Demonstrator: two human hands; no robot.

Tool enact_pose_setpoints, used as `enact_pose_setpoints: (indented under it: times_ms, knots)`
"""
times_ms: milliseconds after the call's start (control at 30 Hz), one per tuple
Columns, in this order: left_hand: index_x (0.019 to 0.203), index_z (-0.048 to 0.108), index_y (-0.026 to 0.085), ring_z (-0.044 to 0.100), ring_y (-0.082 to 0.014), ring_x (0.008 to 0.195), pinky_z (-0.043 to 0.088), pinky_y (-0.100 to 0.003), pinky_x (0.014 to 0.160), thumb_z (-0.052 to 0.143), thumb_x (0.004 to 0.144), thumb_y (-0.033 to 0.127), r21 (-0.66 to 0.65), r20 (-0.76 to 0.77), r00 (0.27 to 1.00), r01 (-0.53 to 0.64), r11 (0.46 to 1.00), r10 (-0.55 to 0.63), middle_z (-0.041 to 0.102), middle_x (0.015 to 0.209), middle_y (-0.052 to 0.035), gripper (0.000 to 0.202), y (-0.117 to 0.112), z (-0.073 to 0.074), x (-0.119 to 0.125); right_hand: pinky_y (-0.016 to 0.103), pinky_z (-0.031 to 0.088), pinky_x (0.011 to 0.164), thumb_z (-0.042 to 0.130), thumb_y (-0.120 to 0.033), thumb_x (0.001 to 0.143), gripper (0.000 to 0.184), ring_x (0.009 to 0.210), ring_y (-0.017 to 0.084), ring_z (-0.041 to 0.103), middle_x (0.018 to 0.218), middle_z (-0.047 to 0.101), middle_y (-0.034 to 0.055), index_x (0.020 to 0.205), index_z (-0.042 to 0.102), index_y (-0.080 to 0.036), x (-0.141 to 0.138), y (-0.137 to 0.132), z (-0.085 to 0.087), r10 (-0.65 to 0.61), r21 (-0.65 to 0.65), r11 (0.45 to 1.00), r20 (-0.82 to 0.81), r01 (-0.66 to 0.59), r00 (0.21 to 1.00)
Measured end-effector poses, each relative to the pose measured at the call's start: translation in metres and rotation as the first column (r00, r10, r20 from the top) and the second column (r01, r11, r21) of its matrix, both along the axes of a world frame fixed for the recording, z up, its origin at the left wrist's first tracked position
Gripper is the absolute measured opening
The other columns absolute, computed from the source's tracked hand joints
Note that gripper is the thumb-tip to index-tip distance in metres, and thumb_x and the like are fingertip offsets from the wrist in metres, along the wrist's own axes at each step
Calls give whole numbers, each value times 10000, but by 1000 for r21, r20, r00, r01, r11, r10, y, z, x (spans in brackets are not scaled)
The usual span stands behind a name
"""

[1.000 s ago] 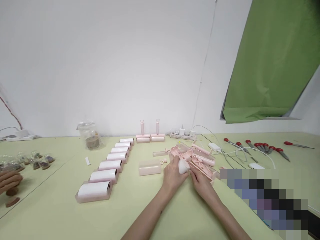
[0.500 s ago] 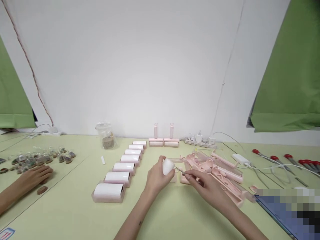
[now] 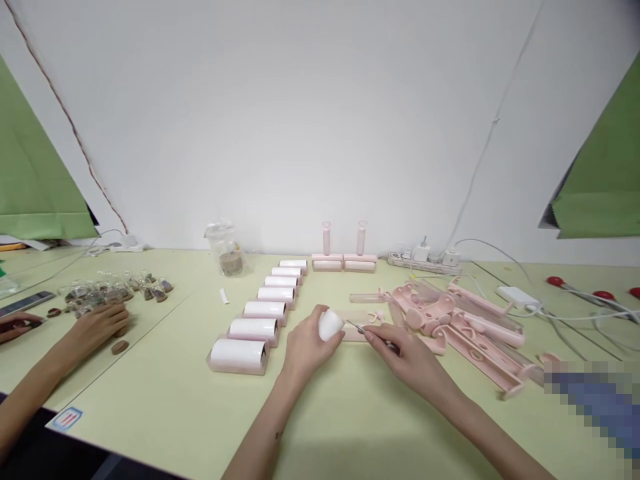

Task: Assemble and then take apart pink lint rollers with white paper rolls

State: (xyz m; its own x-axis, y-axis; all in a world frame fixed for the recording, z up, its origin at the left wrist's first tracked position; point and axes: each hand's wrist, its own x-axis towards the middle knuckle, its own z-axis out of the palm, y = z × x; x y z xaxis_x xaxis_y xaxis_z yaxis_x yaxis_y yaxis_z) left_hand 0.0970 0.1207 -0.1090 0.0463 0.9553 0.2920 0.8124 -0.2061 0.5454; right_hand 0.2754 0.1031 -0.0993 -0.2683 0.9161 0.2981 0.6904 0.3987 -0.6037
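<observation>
My left hand (image 3: 303,350) is wrapped round a white lint roll (image 3: 331,325), holding it tilted above the table. In my right hand (image 3: 413,360) is a thin metal tool (image 3: 356,326) with a fine tip, its kind unclear. The tip points at the roll's right end, close to it; I cannot tell if they touch. Behind my hands lie loose pink plastic parts (image 3: 435,310) and clear covers. To the left, a slanting row of several white rolls in pink cases (image 3: 237,357) runs toward the wall.
Two assembled pink lint rollers (image 3: 327,245) stand by the wall, beside a power strip (image 3: 425,265). A clear bag (image 3: 227,257) is at the back left. Another person's hand (image 3: 103,323) rests near small glass ornaments (image 3: 100,290). Red-ended tools (image 3: 556,281) and cables lie right.
The view has shifted, so the table appears further right and a second hand of the other person shows at the far left. Both my hands keep their grips on the roll and the tool.
</observation>
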Motion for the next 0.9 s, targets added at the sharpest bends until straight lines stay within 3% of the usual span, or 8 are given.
enact_pose_setpoints:
  times_ms: [300, 500, 900]
  knots:
    - [1023, 461, 259, 606, -216, 779, 366, -240, 561, 512, 730, 401, 32, -21, 1000, 18, 999, -17, 649, 849, 3, 329, -1, -1, 0, 244, 387, 563, 320, -383, 886, 336, 665, 169, 550, 758, 626, 2, 855, 626, -249, -2, -4, 2, 28, -4, 1000, 7, -28, 1000]
    - [1039, 469, 235, 611, -231, 810, 370, -251, 571, 506, 735, 375, 37, -129, 992, -12, 999, 16, 660, 858, -28, 337, 1, -4, 1, 234, 318, 503, 296, -377, 893, 392, 554, 154, 489, 589, 539, -7, 652, 552, -206, -2, -1, -4, 11, 41, 999, 84, -15, 996]
    - [1023, 505, 235, 619, -249, 791, 362, -261, 556, 519, 713, 382, -10, -194, 980, -51, 999, 48, 672, 822, -43, 343, 3, -6, 0, 231, 265, 470, 317, -360, 879, 381, 514, 150, 465, 556, 530, -2, 615, 534, -192, -5, 4, -14, 15, 32, 999, 83, -17, 996]
